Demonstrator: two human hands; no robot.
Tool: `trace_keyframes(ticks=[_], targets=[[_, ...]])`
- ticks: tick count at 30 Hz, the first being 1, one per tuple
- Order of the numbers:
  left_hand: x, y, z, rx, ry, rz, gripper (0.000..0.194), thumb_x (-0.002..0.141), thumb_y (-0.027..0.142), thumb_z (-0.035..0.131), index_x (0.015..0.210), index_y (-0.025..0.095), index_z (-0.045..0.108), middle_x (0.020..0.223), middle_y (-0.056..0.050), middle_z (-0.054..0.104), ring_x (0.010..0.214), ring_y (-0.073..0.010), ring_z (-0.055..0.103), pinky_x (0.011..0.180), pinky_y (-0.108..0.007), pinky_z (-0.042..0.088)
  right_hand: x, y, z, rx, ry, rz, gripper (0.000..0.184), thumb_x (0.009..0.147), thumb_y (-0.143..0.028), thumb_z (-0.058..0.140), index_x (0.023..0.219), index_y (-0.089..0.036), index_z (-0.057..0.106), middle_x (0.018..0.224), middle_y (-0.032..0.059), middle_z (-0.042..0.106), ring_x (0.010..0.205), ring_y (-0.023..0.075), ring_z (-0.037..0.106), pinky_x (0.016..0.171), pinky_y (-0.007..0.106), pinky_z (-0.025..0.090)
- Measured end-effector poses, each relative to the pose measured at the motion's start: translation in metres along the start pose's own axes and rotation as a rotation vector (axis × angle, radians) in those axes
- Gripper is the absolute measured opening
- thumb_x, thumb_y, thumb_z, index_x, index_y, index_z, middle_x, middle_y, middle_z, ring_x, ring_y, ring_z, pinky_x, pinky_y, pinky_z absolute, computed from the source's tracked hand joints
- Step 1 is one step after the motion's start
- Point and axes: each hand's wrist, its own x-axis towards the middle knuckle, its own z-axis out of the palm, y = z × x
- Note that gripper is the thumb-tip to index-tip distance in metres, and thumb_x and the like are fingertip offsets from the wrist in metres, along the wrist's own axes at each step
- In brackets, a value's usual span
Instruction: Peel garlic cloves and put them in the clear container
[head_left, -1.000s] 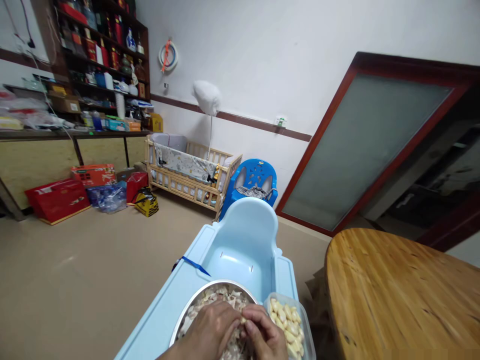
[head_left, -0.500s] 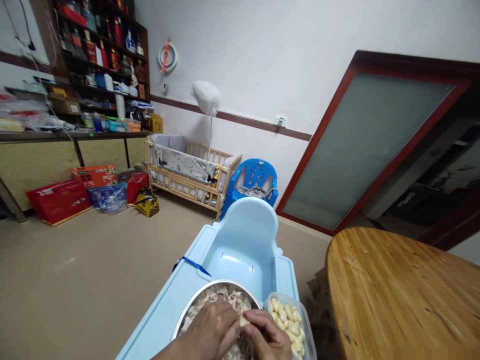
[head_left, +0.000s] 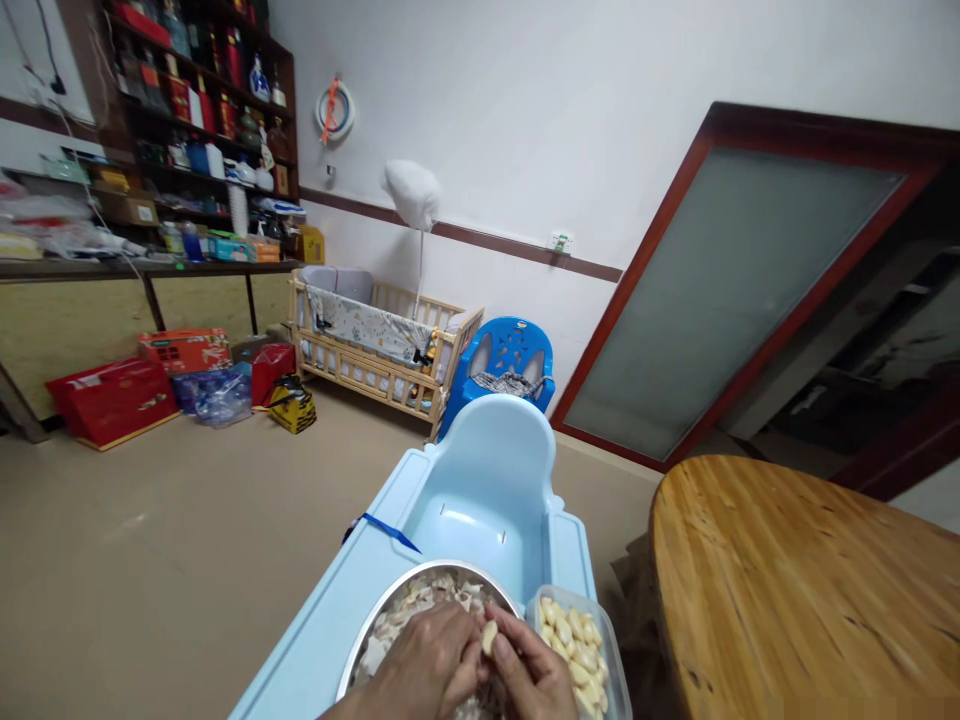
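The grips of the left hand (head_left: pixel 424 665) and right hand (head_left: pixel 529 675) pinch an upright garlic clove (head_left: pixel 489 637) above the steel bowl (head_left: pixel 405 590), with a plastic tub of cloves (head_left: pixel 577 645) just beside it.

The bottom edge cuts off the steel bowl (head_left: pixel 424 590), plastic tub (head_left: pixel 574 640), left hand (head_left: pixel 420 665) and right hand (head_left: pixel 529 670); the hands hide the bowl's contents, and the bottles (head_left: pixel 199 155) on the far shelves are too small to tell.

garlic clove (head_left: pixel 489 637): now stands upright and shows more, above the steel bowl (head_left: pixel 390 600) | right hand (head_left: pixel 529 672): has shifted left over the bowl's rim, fingertips pinching the clove | left hand (head_left: pixel 424 665): sits slightly lower over the bowl | red box (head_left: pixel 112 402): appears slightly further left of the bowl
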Motion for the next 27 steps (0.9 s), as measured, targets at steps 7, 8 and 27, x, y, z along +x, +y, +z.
trace_keyframes(ticks=[7,8,27], targets=[[-0.003,-0.003,0.002,0.019,-0.031,-0.023,0.017,0.073,0.006,0.041,0.066,0.02,0.045,0.06,-0.001,0.061,0.054,-0.0157,0.06,0.053,-0.024,0.047,-0.002,0.001,0.002,0.007,-0.075,0.031,0.041,0.055,-0.043,0.077,0.087,-0.018,0.075,0.045,0.0016,0.063,0.038,0.0143,0.053,0.043,0.026,0.045],[-0.003,-0.003,0.001,0.022,-0.035,-0.022,0.017,0.074,0.005,0.04,0.066,0.02,0.045,0.061,-0.002,0.061,0.055,-0.0158,0.061,0.054,-0.024,0.047,-0.002,0.001,0.001,-0.005,-0.076,0.017,0.041,0.054,-0.044,0.077,0.086,-0.019,0.075,0.049,0.0033,0.066,0.043,0.0162,0.056,0.046,0.027,0.047],[-0.011,-0.012,-0.01,0.04,-0.099,-0.037,0.021,0.075,0.004,0.042,0.082,0.017,0.057,0.073,-0.005,0.066,0.068,-0.0196,0.064,0.061,-0.028,0.052,0.002,-0.001,0.001,-0.104,0.055,-0.256,0.022,0.053,-0.038,0.079,0.065,-0.02,0.07,0.067,0.0026,0.065,0.064,0.0188,0.06,0.062,0.026,0.048]])
